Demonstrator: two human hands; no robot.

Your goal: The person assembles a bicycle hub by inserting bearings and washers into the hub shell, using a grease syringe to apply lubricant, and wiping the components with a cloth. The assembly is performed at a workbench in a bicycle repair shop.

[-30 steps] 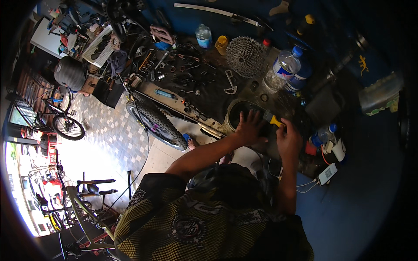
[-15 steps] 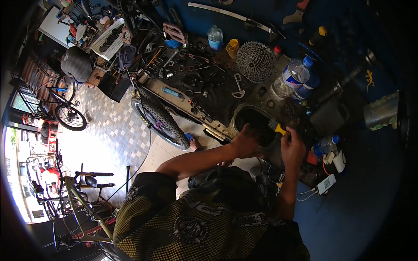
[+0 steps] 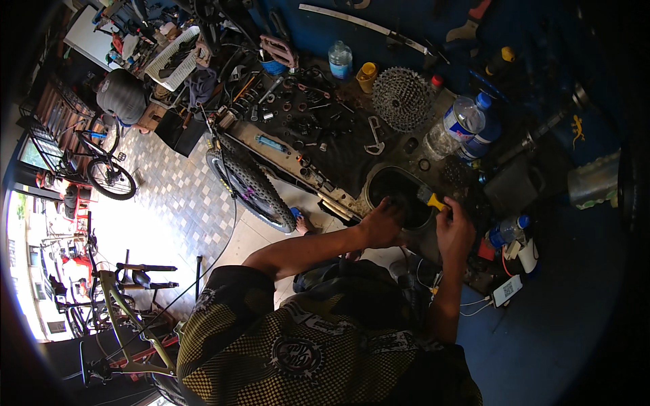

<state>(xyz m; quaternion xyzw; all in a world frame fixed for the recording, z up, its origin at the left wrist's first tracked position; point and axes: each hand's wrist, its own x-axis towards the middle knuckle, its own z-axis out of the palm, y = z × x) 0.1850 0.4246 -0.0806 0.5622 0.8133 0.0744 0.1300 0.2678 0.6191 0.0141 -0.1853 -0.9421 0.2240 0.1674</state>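
My right hand [image 3: 456,229] grips a brush by its yellow handle [image 3: 437,202]. The brush's pale bristle end points left, over a dark oval basin [image 3: 367,189] set at the bench's near edge. Just left of it, my left hand [image 3: 383,224] reaches over the basin's near rim with its fingers curled. Something dark seems to lie at those fingertips, but shadow hides its shape. Beyond the basin stand a large bicycle cassette [image 3: 404,99] and a clear plastic bottle [image 3: 458,122] with a blue cap.
Small parts and tools litter the dark bench mat [image 3: 342,159]. A bicycle tyre [image 3: 254,186] leans against the bench on the left. A phone [image 3: 506,290] with a white cable and a smaller bottle [image 3: 506,231] are at the right. A person [image 3: 122,98] is at the far left.
The view has shifted slightly, so the bench things appear a little to the right. Both hands stay nearly in place, the brush still in my right hand.
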